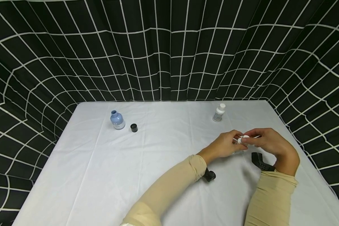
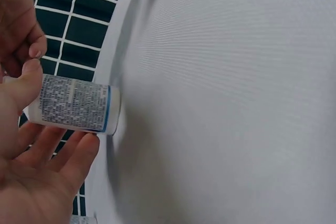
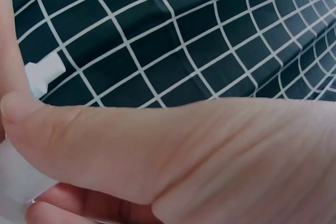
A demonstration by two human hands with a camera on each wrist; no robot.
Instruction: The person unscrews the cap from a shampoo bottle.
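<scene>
My left hand [image 1: 224,145] grips a white bottle [image 2: 76,103] with a densely printed label and a blue stripe near its base. Thumb on one side and fingers on the other, it holds the base close over the tablecloth. From the right, my right hand [image 1: 266,141] meets it at the bottle's top, where its thumb and fingertips pinch a white cap [image 1: 245,136]. In the right wrist view the right thumb covers much of the bottle. How far the cap is off the neck is hidden by the fingers.
Farther back stands another white bottle [image 1: 218,113] with its cap on. At the left are an uncapped blue bottle [image 1: 117,120] and a black cap [image 1: 134,127]. A white cloth covers the table [image 1: 115,175], and black gridded curtains [image 1: 169,62] hang around it.
</scene>
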